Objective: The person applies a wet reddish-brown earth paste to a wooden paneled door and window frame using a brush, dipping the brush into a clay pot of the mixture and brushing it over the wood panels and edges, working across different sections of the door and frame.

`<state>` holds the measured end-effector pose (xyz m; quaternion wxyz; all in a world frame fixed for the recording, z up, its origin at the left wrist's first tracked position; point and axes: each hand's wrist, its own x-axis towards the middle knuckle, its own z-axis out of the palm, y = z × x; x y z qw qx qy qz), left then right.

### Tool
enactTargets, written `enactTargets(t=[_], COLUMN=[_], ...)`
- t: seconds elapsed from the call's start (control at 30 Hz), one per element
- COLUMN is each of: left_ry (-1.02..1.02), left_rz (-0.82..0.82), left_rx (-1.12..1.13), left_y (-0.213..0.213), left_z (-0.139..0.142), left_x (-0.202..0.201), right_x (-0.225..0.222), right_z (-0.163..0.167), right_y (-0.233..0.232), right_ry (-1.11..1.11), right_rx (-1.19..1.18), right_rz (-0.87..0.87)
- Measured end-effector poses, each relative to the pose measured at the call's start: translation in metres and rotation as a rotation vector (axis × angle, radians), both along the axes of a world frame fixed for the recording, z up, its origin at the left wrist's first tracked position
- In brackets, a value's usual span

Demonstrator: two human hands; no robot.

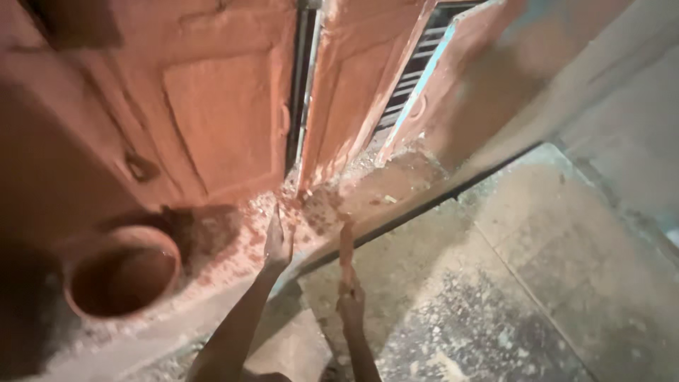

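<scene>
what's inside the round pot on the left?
The pot looks empty: only its reddish inner wall shows, with the bottom in shadow. Left hand rests on the dusty sill beside it, not in it.

I see matt, dusty reddish wooden doors (212, 113), and below them a rough, debris-strewn stone sill (396, 191), a smooth clay pot (124, 272) and speckled concrete floor (495, 283).

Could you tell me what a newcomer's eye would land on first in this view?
Most striking are the reddish-orange shutter panels filling the upper left, with paint spatter across the ledge beneath them. At the left sits a round open pot, coated in the same colour. In the lower middle, the left hand rests on the ledge while the right hand grips a paint-covered brush pointing up.
</scene>
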<state>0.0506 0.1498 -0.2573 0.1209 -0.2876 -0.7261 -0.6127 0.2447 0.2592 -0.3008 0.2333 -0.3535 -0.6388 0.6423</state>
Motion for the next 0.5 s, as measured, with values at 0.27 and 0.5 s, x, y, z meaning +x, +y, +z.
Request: enactTargets(t=[0.27,0.5], left_ry=[0.018,0.352], left_rz=[0.266,0.424], left_rx=[-0.199,-0.293], left_y=[0.044,0.060], left_z=[0.014,0.076], left_x=[0.080,0.018], right_x=[0.039,0.032], right_z=[0.011,0.010], right_y=[0.072,0.098], right_ry=[0.138,0.044], right_rx=[0.310,-0.130], right_rz=[0.291,0.295])
